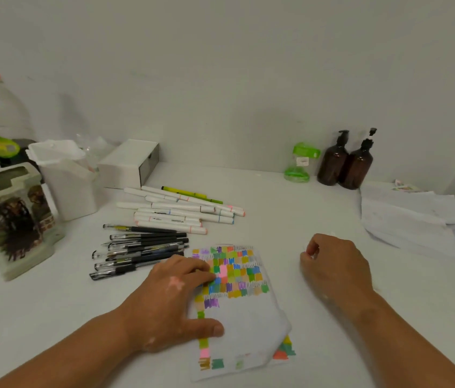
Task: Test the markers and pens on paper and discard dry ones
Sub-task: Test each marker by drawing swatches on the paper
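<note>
1. My left hand lies flat on the test paper, fingers spread, fingertips on the colour swatches and thumb pressing the blank lower part. It holds no pen. If I ease off, the sheet could slide or turn when the next stroke drags on it.
2. My right hand hovers beside the paper, fingers curled loosely inward. I cannot tell whether anything small is pinched in them; no pen shows.
3. The paper's lower right corner is curled up, showing swatches underneath. A sleeve or wrist passing there could fold it further or smear any ink that is fresh.
4. The upper half is crowded with swatches. A weak test mark made there could be hard to read, and I might misjudge a dry pen as good.
5. The black pens lie just left of the paper, the white markers beyond them. Reaching across could set the round barrels rolling and mix tested with untested ones.
</note>
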